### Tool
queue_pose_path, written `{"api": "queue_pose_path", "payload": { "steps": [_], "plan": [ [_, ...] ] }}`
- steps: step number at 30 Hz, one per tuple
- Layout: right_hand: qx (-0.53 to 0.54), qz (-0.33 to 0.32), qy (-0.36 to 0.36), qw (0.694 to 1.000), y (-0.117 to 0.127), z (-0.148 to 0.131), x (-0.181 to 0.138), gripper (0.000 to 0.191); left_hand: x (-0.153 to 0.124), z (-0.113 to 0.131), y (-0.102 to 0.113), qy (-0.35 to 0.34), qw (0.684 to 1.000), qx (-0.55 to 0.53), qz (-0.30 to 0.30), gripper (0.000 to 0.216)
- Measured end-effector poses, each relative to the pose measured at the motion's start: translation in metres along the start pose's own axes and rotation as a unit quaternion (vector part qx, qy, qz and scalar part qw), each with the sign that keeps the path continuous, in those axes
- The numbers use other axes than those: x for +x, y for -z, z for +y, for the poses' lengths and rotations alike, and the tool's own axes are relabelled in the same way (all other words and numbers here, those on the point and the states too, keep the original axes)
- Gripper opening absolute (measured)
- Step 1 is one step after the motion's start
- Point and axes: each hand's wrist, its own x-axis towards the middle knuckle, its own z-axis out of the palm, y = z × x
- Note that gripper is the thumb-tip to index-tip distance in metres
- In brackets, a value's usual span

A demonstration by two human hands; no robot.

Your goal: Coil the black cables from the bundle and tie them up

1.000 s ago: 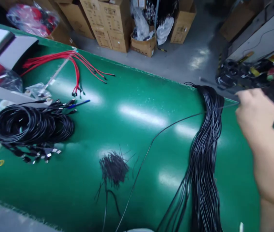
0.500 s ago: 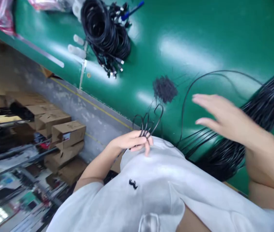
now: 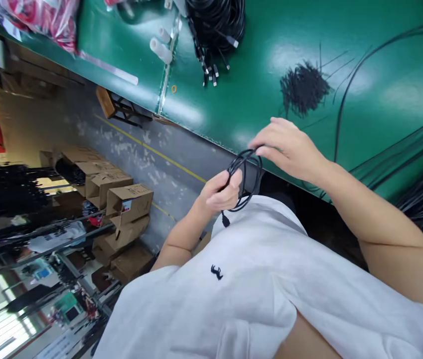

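Note:
A small coil of black cable hangs in front of my white shirt at the near edge of the green table. My left hand is closed round the coil's lower left side, a plug dangling below it. My right hand curls over the top of the coil, fingers pinching its upper loop. A single black cable runs from the table toward my hands.
A heap of coiled black cables lies at the table's far left. A pile of black ties sits mid-table. A thick bundle of loose black cables lies on the right. Cardboard boxes stand on the floor at the left.
The view has swung further down and left. My right hand came in from open above the table onto the coil; my left hand's loose loops are now gathered into one coil.

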Motion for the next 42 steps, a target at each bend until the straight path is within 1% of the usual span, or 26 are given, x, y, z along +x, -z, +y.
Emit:
{"api": "queue_pose_path", "payload": {
  "steps": [2, 5, 7, 9, 11, 13, 15, 17, 18, 20, 22, 23, 24, 25, 26, 27, 28, 29, 30, 31, 33, 35, 37, 39, 41, 42],
  "plan": [
    [-0.011, -0.021, 0.015, 1.000, -0.020, -0.017, 0.002, 0.042, -0.020, -0.010, 0.011, -0.012, 1.000, 0.009, -0.018, 0.050],
    [-0.032, -0.063, -0.002, 0.998, -0.048, -0.045, -0.005, 0.045, -0.051, -0.026, 0.032, -0.031, 0.999, 0.017, -0.011, 0.046],
    [-0.034, -0.105, -0.005, 0.994, -0.066, -0.063, -0.012, 0.045, -0.068, -0.038, 0.050, -0.014, 1.000, 0.021, -0.001, 0.045],
    [-0.025, -0.134, -0.001, 0.991, -0.084, -0.078, -0.017, 0.046, -0.082, -0.050, 0.069, 0.010, 1.000, 0.016, -0.008, 0.046],
    [-0.003, -0.142, 0.007, 0.990, -0.104, -0.088, -0.022, 0.047, -0.094, -0.061, 0.085, 0.027, 0.999, 0.003, -0.026, 0.048],
    [0.022, -0.140, 0.020, 0.990, -0.123, -0.095, -0.028, 0.052, -0.103, -0.073, 0.096, 0.039, 0.998, -0.007, -0.048, 0.051],
    [0.044, -0.148, 0.037, 0.987, -0.138, -0.100, -0.033, 0.056, -0.108, -0.082, 0.100, 0.057, 0.996, -0.005, -0.073, 0.053],
    [0.063, -0.181, 0.044, 0.981, -0.148, -0.104, -0.035, 0.051, -0.111, -0.090, 0.098, 0.076, 0.993, 0.003, -0.092, 0.054],
    [0.073, -0.201, 0.041, 0.976, -0.150, -0.106, -0.035, 0.049, -0.112, -0.092, 0.095, 0.081, 0.992, 0.006, -0.093, 0.053],
    [0.090, -0.223, 0.018, 0.970, -0.149, -0.105, -0.035, 0.047, -0.116, -0.091, 0.091, 0.068, 0.995, 0.007, -0.069, 0.051],
    [0.106, -0.205, -0.017, 0.973, -0.143, -0.091, -0.040, 0.045, -0.124, -0.084, 0.091, 0.013, 1.000, 0.005, -0.013, 0.051],
    [0.108, -0.183, -0.043, 0.976, -0.138, -0.078, -0.047, 0.046, -0.131, -0.077, 0.092, -0.038, 0.999, 0.003, 0.023, 0.051],
    [0.102, -0.154, -0.076, 0.980, -0.132, -0.062, -0.058, 0.048, -0.139, -0.069, 0.094, -0.106, 0.993, 0.002, 0.059, 0.051],
    [0.087, -0.123, -0.113, 0.982, -0.126, -0.044, -0.074, 0.050, -0.148, -0.060, 0.097, -0.186, 0.978, -0.001, 0.090, 0.050],
    [0.061, -0.093, -0.153, 0.982, -0.120, -0.026, -0.092, 0.053, -0.158, -0.050, 0.100, -0.269, 0.956, -0.005, 0.116, 0.049],
    [0.025, -0.070, -0.189, 0.979, -0.115, -0.009, -0.113, 0.054, -0.167, -0.041, 0.104, -0.341, 0.931, -0.009, 0.132, 0.047],
    [-0.014, -0.061, -0.211, 0.975, -0.111, 0.004, -0.134, 0.053, -0.175, -0.033, 0.107, -0.395, 0.908, -0.015, 0.138, 0.045],
    [-0.060, -0.065, -0.222, 0.971, -0.109, 0.011, -0.153, 0.048, -0.180, -0.027, 0.109, -0.426, 0.894, -0.023, 0.139, 0.042],
    [-0.114, -0.081, -0.217, 0.966, -0.108, 0.012, -0.170, 0.042, -0.181, -0.022, 0.111, -0.432, 0.891, -0.031, 0.136, 0.039],
    [-0.169, -0.096, -0.202, 0.960, -0.109, 0.005, -0.182, 0.038, -0.179, -0.019, 0.112, -0.412, 0.901, -0.036, 0.132, 0.038],
    [-0.241, -0.132, -0.129, 0.953, -0.113, -0.026, -0.190, 0.034, -0.161, -0.020, 0.112, -0.322, 0.937, -0.029, 0.132, 0.035],
    [-0.238, -0.158, -0.033, 0.958, -0.116, -0.069, -0.177, 0.036, -0.133, -0.029, 0.108, -0.218, 0.966, 0.018, 0.137, 0.031],
    [-0.180, -0.147, 0.033, 0.972, -0.114, -0.107, -0.149, 0.037, -0.104, -0.043, 0.103, -0.143, 0.978, 0.095, 0.117, 0.030],
    [-0.135, -0.098, 0.033, 0.985, -0.106, -0.127, -0.117, 0.037, -0.084, -0.059, 0.096, -0.096, 0.979, 0.169, 0.059, 0.038],
    [-0.119, -0.060, 0.005, 0.991, -0.094, -0.130, -0.090, 0.037, -0.076, -0.071, 0.090, -0.057, 0.975, 0.214, -0.013, 0.048],
    [-0.116, -0.055, -0.006, 0.992, -0.089, -0.128, -0.080, 0.036, -0.075, -0.074, 0.089, -0.044, 0.972, 0.228, -0.042, 0.052]
  ]
}}
